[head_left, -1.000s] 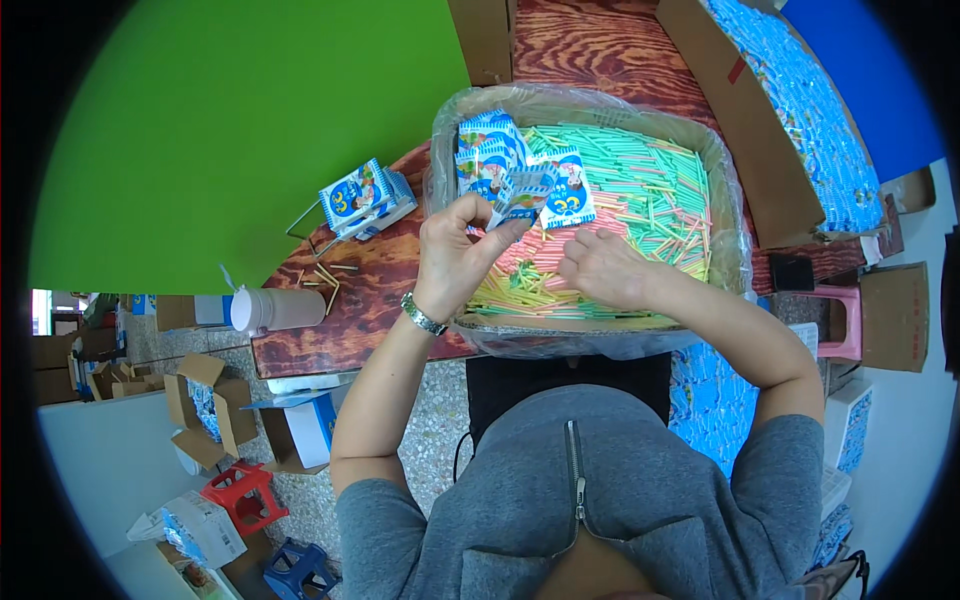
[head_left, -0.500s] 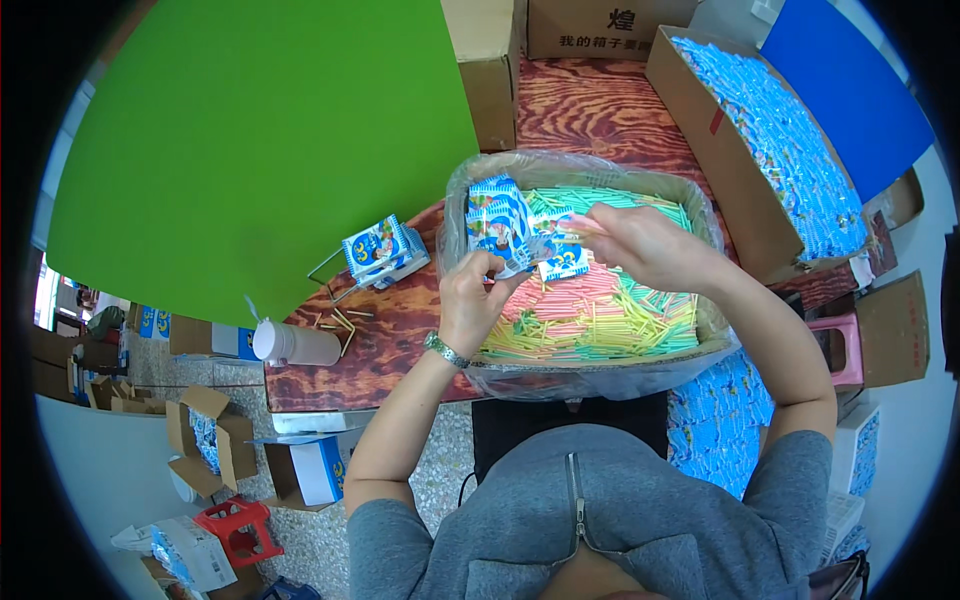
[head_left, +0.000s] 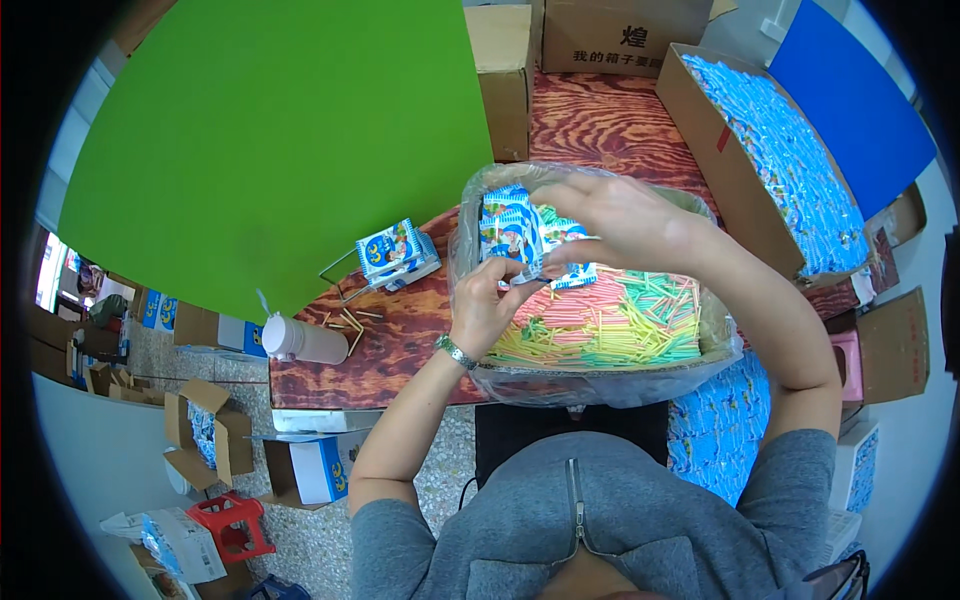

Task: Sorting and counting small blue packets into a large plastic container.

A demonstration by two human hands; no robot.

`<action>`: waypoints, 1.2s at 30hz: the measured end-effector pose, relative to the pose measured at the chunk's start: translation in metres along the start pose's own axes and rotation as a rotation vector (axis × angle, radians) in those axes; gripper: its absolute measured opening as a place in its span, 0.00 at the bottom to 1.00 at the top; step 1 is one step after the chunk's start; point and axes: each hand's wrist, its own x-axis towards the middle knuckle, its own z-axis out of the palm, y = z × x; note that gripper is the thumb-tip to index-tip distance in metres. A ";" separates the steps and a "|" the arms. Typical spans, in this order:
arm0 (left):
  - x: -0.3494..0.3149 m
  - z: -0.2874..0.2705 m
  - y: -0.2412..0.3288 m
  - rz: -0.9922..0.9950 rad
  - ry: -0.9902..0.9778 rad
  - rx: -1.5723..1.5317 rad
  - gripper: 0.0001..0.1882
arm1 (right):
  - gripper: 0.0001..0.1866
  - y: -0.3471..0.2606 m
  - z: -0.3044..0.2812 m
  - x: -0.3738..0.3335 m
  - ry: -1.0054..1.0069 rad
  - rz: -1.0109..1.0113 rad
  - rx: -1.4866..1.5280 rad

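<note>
My left hand (head_left: 487, 312) is closed on the lower end of a blue-and-white printed packet (head_left: 512, 240), pinching it between thumb and fingers above the left part of a plastic-lined bin (head_left: 610, 388). Over the same bin my right hand (head_left: 632, 222) arches with its thumb and fingers apart, the thumb tip close beside the packet. No stick shows in it. Another blue-and-white packet (head_left: 572, 272) lies beneath the right thumb, partly covered. Pink, yellow and green thin sticks (head_left: 610, 315) fill the bin. The right hand hides some of those at the far side.
Left of the bin, packets (head_left: 393, 255) rest on a wire stand, near a white bottle (head_left: 300, 340) and a few loose sticks (head_left: 350, 325). A carton (head_left: 770, 160) full of blue packets stands at the far right. A large green board (head_left: 270, 150) rises at the left.
My right hand has spread its fingers and no longer shows the sticks it pinched earlier. The left hand keeps hold of the packet. The whole view has shifted slightly.
</note>
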 end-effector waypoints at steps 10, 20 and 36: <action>-0.003 0.026 -0.029 -0.382 -0.037 -0.713 0.11 | 0.25 0.036 0.124 -0.025 0.120 0.549 0.739; 0.007 0.018 -0.006 0.129 -0.023 0.291 0.15 | 0.20 0.029 0.163 0.016 0.133 0.527 0.706; -0.023 0.047 -0.038 -0.020 -0.333 0.591 0.15 | 0.33 0.054 0.189 -0.040 0.082 0.716 0.364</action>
